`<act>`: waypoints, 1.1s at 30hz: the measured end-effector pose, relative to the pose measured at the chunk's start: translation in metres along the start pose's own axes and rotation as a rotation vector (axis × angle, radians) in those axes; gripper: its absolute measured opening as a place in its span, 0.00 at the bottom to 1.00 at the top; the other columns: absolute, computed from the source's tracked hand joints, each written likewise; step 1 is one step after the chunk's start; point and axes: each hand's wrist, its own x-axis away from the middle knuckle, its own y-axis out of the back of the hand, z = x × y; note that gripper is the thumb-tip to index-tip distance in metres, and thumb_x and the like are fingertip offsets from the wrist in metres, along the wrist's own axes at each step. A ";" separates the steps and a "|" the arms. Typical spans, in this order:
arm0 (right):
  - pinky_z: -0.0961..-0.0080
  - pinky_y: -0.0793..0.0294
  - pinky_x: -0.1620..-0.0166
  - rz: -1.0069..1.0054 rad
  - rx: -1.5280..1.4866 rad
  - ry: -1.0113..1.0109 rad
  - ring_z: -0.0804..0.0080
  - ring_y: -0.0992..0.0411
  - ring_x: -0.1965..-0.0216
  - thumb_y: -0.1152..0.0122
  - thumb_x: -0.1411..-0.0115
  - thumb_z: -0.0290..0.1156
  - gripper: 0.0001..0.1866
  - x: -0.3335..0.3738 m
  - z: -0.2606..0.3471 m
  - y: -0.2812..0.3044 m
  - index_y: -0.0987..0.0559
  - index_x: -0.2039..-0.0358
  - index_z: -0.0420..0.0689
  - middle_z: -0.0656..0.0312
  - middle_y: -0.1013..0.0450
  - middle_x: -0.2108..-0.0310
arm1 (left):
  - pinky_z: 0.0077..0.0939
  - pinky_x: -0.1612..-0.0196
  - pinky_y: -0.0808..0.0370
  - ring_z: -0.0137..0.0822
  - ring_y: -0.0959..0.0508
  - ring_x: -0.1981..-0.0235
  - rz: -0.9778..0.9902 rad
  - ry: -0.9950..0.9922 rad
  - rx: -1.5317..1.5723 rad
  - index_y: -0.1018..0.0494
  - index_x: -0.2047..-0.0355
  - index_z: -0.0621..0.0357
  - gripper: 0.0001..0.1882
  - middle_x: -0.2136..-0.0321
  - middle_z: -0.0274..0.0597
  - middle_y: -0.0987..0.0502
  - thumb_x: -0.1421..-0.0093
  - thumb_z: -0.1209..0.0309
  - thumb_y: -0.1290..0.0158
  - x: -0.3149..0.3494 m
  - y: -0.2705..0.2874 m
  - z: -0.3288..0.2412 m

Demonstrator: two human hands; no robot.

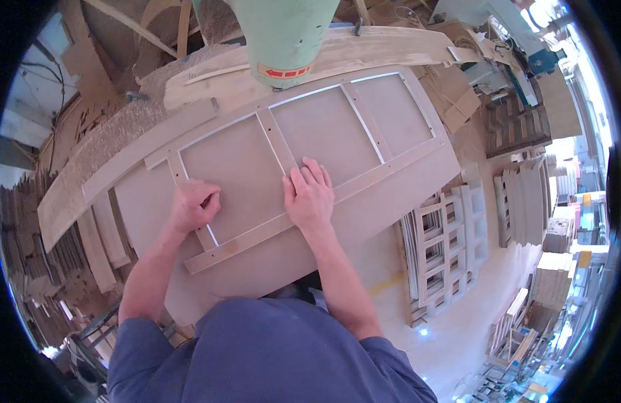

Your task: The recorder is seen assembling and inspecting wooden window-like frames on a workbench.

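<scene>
A long wooden frame [364, 180] with several crossbars lies on a flat pale board [378, 208]. Pale, bright edges line its openings, and small dark dots mark the bars. Over the left crossbar, my left hand [195, 205] is curled with the thumb against the fingers; whatever it may hold is hidden. My right hand [310, 195] rests palm down where the middle crossbar [277, 142] meets the near rail, fingers stretched out and holding nothing.
A pale green machine column [283, 37] stands just beyond the frame. Long wooden strips [149, 141] lie along the far side. Ladder-like slatted frames [445, 245] stand on the floor at right, near a dark pallet [517, 124]. Stacked boards [28, 235] fill the left.
</scene>
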 end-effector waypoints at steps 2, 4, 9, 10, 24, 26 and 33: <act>0.54 0.30 0.37 -0.011 0.004 -0.008 0.57 0.26 0.42 0.35 0.38 0.33 0.09 -0.001 -0.001 -0.002 0.19 0.63 0.41 0.56 0.21 0.64 | 0.40 0.72 0.25 0.45 0.21 0.77 -0.037 0.004 -0.072 0.20 0.71 0.56 0.06 0.80 0.41 0.22 0.50 0.79 0.39 -0.002 -0.004 0.001; 0.54 0.30 0.37 0.009 0.001 -0.012 0.57 0.26 0.42 0.35 0.38 0.33 0.09 0.000 -0.002 -0.003 0.18 0.62 0.41 0.56 0.21 0.63 | 0.40 0.73 0.26 0.45 0.22 0.77 -0.052 0.001 -0.065 0.20 0.71 0.56 0.06 0.80 0.42 0.23 0.50 0.79 0.38 -0.005 -0.003 -0.004; 0.49 0.33 0.36 0.053 -0.001 -0.008 0.58 0.28 0.40 0.36 0.37 0.35 0.10 0.001 -0.005 -0.004 0.20 0.61 0.42 0.57 0.22 0.61 | 0.39 0.73 0.25 0.45 0.22 0.78 -0.054 0.038 -0.107 0.20 0.71 0.55 0.06 0.81 0.42 0.24 0.50 0.78 0.39 -0.009 -0.001 -0.011; 0.47 0.33 0.36 0.049 0.021 -0.007 0.59 0.28 0.40 0.36 0.37 0.35 0.09 0.000 -0.005 -0.005 0.20 0.61 0.43 0.58 0.21 0.61 | 0.38 0.73 0.25 0.45 0.22 0.78 -0.043 0.031 -0.119 0.21 0.71 0.55 0.06 0.81 0.41 0.24 0.50 0.78 0.39 -0.013 0.002 -0.013; 0.46 0.34 0.35 0.062 0.058 -0.015 0.61 0.27 0.40 0.35 0.37 0.35 0.10 0.001 -0.007 -0.008 0.19 0.61 0.43 0.60 0.20 0.60 | 0.39 0.68 0.24 0.44 0.22 0.76 -0.020 0.024 -0.130 0.23 0.71 0.55 0.04 0.79 0.39 0.22 0.48 0.77 0.41 -0.014 0.001 -0.010; 0.47 0.34 0.35 0.059 0.073 -0.014 0.60 0.27 0.40 0.35 0.38 0.35 0.10 0.003 -0.009 -0.010 0.18 0.61 0.42 0.59 0.19 0.59 | 0.39 0.68 0.24 0.45 0.22 0.75 -0.008 0.012 -0.107 0.23 0.70 0.55 0.05 0.79 0.40 0.23 0.48 0.76 0.41 -0.012 -0.002 -0.007; 0.47 0.34 0.35 0.065 0.078 -0.018 0.59 0.26 0.40 0.35 0.38 0.34 0.10 0.005 -0.011 -0.010 0.17 0.61 0.41 0.58 0.18 0.59 | 0.40 0.67 0.25 0.46 0.22 0.75 0.001 0.012 -0.123 0.23 0.69 0.55 0.05 0.80 0.42 0.24 0.47 0.75 0.42 -0.009 -0.007 -0.002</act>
